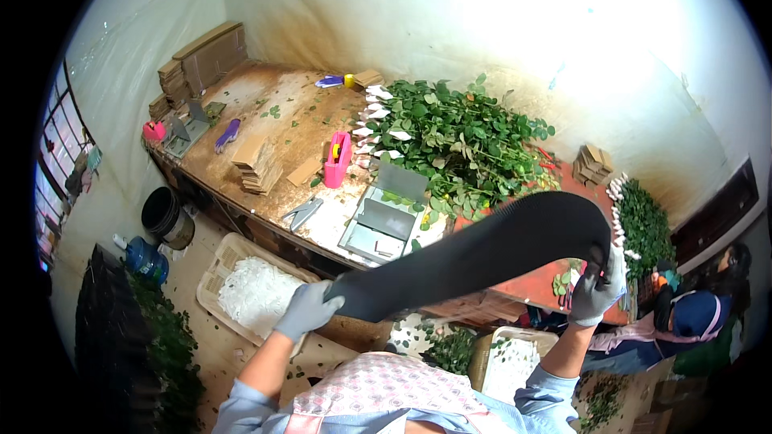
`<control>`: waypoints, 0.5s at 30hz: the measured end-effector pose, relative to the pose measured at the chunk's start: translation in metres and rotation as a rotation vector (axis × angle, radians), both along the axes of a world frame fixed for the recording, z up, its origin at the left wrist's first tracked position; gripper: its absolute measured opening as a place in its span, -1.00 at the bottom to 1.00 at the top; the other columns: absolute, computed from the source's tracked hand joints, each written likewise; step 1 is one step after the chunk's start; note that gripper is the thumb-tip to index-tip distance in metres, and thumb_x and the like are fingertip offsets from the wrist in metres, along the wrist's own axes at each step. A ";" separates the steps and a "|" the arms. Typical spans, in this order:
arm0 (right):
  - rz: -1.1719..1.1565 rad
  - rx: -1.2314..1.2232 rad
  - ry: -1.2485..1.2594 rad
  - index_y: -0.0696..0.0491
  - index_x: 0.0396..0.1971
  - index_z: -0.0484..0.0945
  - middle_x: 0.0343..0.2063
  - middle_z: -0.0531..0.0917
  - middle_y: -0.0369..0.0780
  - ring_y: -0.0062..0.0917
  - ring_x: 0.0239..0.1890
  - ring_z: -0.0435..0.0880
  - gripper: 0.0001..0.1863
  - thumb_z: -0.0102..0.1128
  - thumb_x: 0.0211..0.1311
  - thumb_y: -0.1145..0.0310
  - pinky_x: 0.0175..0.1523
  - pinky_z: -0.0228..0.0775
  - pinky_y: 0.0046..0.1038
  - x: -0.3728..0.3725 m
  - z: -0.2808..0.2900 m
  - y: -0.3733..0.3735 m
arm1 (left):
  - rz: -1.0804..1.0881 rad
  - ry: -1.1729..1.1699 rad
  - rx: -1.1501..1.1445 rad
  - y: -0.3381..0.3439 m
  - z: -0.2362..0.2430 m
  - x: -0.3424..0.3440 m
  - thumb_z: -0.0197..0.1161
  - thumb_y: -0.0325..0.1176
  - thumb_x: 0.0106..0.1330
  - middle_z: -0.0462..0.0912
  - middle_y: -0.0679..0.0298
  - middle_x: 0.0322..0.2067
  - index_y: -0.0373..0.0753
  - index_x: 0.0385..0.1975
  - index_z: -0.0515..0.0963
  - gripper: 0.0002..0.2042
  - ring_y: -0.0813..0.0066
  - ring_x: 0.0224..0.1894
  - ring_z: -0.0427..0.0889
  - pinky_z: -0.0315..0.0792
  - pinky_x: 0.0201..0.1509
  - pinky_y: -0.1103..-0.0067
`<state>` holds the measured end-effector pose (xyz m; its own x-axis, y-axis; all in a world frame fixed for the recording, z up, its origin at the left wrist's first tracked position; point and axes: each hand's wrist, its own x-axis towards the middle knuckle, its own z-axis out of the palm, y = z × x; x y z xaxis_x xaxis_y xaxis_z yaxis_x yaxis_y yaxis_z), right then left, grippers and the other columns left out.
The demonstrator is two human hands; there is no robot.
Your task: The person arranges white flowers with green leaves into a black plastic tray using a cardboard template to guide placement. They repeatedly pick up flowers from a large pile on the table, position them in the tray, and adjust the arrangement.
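A long black flexible strip (474,255) stretches between my two grey-gloved hands in front of the bench, arched up at the right and sagging toward the left. My left hand (310,308) grips its left end, above a beige crate. My right hand (596,288) is closed on the bent right end, over the red part of the bench. Beyond the strip lie a metal box with raised flaps (378,237), a grey stapler (301,214), a pink tape dispenser (337,159) and a pile of leafy stems with white tips (446,128).
The wooden bench (273,96) holds cardboard stacks (252,165) and a purple glove (227,136). A crate of white material (213,281), black bucket (158,213) and blue water jug (146,261) stand left. At right, co-workers (696,317) are beside more stems (643,221); another crate (515,362) is below.
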<state>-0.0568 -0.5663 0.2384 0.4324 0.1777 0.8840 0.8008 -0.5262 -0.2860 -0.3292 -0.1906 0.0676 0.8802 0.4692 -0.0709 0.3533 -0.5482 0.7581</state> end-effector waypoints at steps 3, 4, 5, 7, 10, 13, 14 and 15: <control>-0.042 -0.140 0.105 0.16 -0.02 0.63 -0.26 0.67 -0.14 -0.36 -0.20 0.68 -0.54 0.04 0.03 0.73 -0.06 0.51 -0.43 0.025 0.016 0.009 | 0.098 0.076 0.161 -0.017 -0.024 0.059 0.29 -0.07 0.25 0.69 -0.16 -0.26 -0.36 -0.14 0.58 -0.58 -0.21 -0.12 0.64 0.50 -0.01 0.14; -0.064 -0.163 0.033 0.14 0.01 0.62 -0.24 0.67 -0.13 -0.35 -0.20 0.68 -0.50 0.03 0.02 0.74 -0.06 0.51 -0.41 0.036 0.019 0.010 | 0.088 0.102 0.136 -0.019 -0.026 0.071 0.29 -0.10 0.27 0.69 -0.15 -0.24 -0.37 -0.12 0.58 -0.59 -0.17 -0.11 0.65 0.50 0.01 0.16; -0.084 -0.143 0.032 0.14 0.01 0.62 -0.24 0.67 -0.13 -0.34 -0.19 0.68 -0.50 0.03 0.02 0.74 -0.05 0.51 -0.40 0.042 0.023 0.012 | 0.076 0.127 0.110 -0.019 -0.027 0.081 0.29 -0.12 0.28 0.70 -0.14 -0.21 -0.37 -0.11 0.58 -0.60 -0.13 -0.09 0.67 0.51 0.03 0.19; -0.120 -0.094 0.024 0.13 0.01 0.62 -0.23 0.67 -0.13 -0.31 -0.18 0.68 -0.50 0.03 0.01 0.74 -0.04 0.50 -0.39 0.052 0.032 0.020 | 0.028 0.059 -0.128 -0.012 -0.032 0.101 0.28 -0.19 0.31 0.71 -0.11 -0.16 -0.39 -0.06 0.57 -0.62 0.00 -0.06 0.69 0.50 0.07 0.24; -0.160 -0.271 -0.018 0.07 0.01 0.63 -0.23 0.66 -0.12 -0.24 -0.14 0.66 -0.52 0.09 0.04 0.68 -0.02 0.51 -0.30 0.062 0.039 0.046 | -0.091 -0.130 -0.438 -0.006 -0.006 0.122 0.25 -0.38 0.34 0.67 -0.01 0.00 -0.45 0.13 0.47 -0.59 0.34 0.10 0.62 0.43 0.23 0.43; -0.198 -0.566 0.052 -0.01 -0.07 0.63 -0.22 0.66 -0.18 -0.23 -0.13 0.65 -0.62 0.20 0.06 0.58 -0.05 0.51 -0.25 0.069 0.039 0.099 | -0.219 -0.366 -0.510 -0.006 -0.016 0.152 0.21 -0.41 0.36 0.33 -0.21 0.32 -0.43 0.42 0.07 -0.32 0.08 0.34 0.44 0.31 0.39 0.40; -0.148 -0.624 0.087 0.01 -0.09 0.64 -0.25 0.66 -0.17 -0.21 -0.16 0.65 -0.63 0.18 0.06 0.59 -0.06 0.50 -0.24 0.074 0.037 0.121 | -0.203 -0.279 -0.426 -0.001 -0.022 0.159 0.19 -0.43 0.36 0.19 -0.27 0.38 -0.40 0.47 -0.09 -0.24 -0.10 0.39 0.34 0.29 0.42 0.34; -0.120 -0.690 0.128 0.03 -0.11 0.64 -0.28 0.66 -0.16 -0.20 -0.19 0.65 -0.65 0.17 0.06 0.60 -0.08 0.49 -0.24 0.078 0.035 0.136 | -0.227 -0.305 -0.462 0.001 -0.021 0.166 0.19 -0.43 0.36 0.20 -0.24 0.39 -0.38 0.47 -0.06 -0.25 -0.10 0.40 0.34 0.29 0.42 0.33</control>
<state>0.0211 -0.4305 0.2730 0.5771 0.6231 0.5280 0.7082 -0.7038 0.0566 -0.1627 -0.1895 0.0465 0.9675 0.2481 0.0486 -0.0050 -0.1735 0.9848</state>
